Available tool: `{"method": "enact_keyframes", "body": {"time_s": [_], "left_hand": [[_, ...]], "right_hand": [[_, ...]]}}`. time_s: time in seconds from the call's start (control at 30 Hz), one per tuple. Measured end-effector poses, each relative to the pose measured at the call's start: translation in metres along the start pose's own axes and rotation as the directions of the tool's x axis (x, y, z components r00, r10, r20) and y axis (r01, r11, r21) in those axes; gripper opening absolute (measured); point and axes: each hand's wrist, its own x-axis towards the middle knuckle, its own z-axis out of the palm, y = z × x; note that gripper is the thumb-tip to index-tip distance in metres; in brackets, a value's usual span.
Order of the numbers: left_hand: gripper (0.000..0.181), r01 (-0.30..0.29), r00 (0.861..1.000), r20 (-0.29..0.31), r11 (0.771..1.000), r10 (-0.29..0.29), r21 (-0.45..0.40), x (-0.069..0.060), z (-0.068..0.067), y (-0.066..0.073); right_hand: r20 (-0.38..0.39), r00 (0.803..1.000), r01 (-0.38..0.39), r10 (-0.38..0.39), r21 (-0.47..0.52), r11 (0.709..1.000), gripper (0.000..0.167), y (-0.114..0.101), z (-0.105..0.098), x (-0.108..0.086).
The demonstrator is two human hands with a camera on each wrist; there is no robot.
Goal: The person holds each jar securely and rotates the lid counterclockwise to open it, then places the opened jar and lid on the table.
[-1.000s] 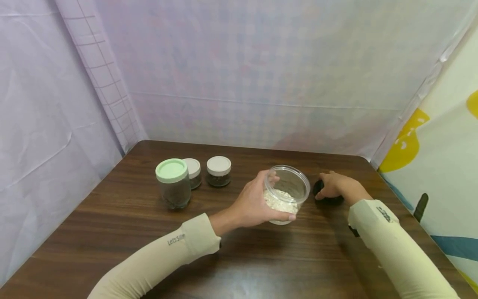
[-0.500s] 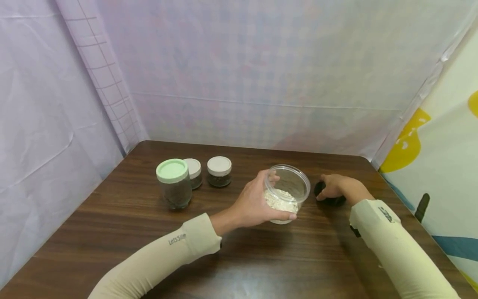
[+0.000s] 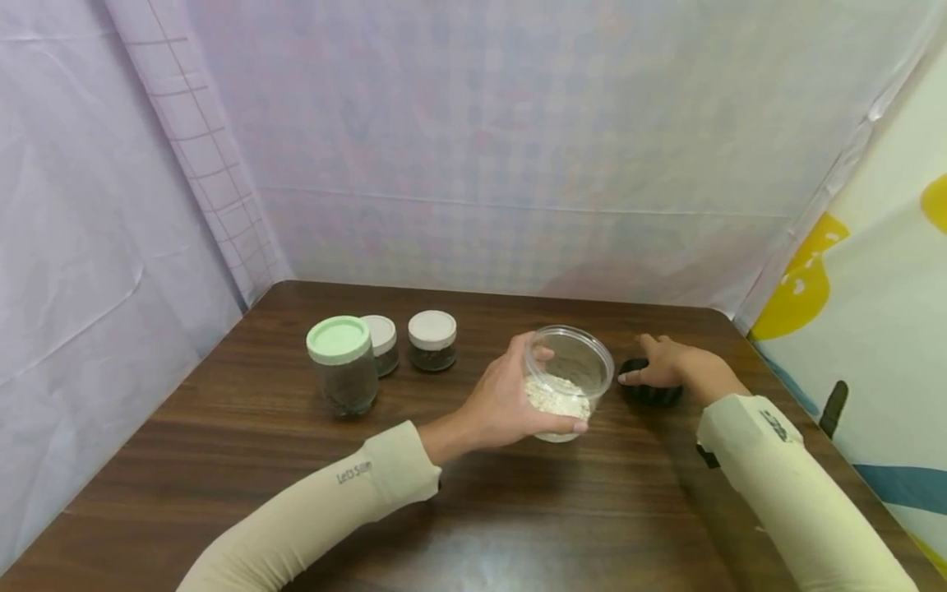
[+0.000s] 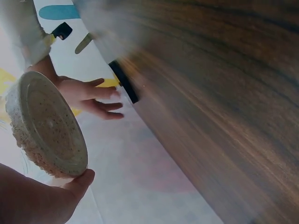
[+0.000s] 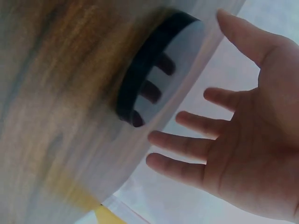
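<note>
My left hand [image 3: 503,403] grips a clear plastic jar [image 3: 589,370] without a lid, holding it tilted above the table. Pale flakes that look like oats [image 3: 556,398] lie in its lower part. In the left wrist view, the jar's round base [image 4: 53,121] and the thumb below it show. A round black lid [image 3: 657,395] lies on the table to the right. Just over it, my right hand [image 3: 666,363] hovers with fingers spread, apart from the lid. The right wrist view shows the open palm [image 5: 252,135] beside the glossy lid [image 5: 184,49], which mirrors the fingertips.
At the left of the brown wooden table [image 3: 473,510] stands a tall glass jar with a mint-green lid [image 3: 340,339]. Behind it are two small jars with white lids, one partly hidden [image 3: 382,333] and one beside it [image 3: 432,330]. Cloth curtains [image 3: 503,148] border the table.
My right hand has let go of the black lid and lifted slightly, its fingers now spread. The lid lies flat on the table. The left hand and jar have barely moved.
</note>
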Motion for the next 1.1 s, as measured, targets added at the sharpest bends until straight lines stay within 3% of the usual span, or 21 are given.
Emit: {"method": "enact_keyframes", "body": {"time_s": [0.27, 0.43, 0.63, 0.87, 1.1], "left_hand": [[0.113, 0.001, 0.999, -0.047, 1.0, -0.001, 0.0, 0.015, 0.004, -0.01], [0.109, -0.022, 0.993, -0.117, 0.999, 0.026, 0.035, 0.037, 0.008, -0.015], [0.105, -0.028, 0.99, -0.135, 0.998, 0.036, 0.058, 0.065, 0.011, -0.017], [0.107, 0.088, 0.987, -0.14, 0.996, -0.083, 0.031, 0.084, 0.018, -0.028], [0.109, 0.224, 0.963, -0.155, 0.974, -0.219, 0.016, 0.096, 0.032, -0.036]], "right_hand": [[-0.148, 0.988, 0.042, -0.041, -0.001, 0.999, 0.099, -0.004, -0.006, -0.008], [-0.216, 0.972, 0.091, -0.09, -0.004, 0.996, 0.097, -0.012, -0.012, -0.014], [-0.271, 0.955, 0.118, -0.118, -0.016, 0.993, 0.095, -0.021, -0.024, -0.026], [-0.288, 0.95, 0.115, -0.124, -0.047, 0.992, 0.095, -0.025, -0.03, -0.032], [-0.288, 0.951, 0.107, -0.116, -0.047, 0.993, 0.092, -0.023, -0.022, -0.036]]}}
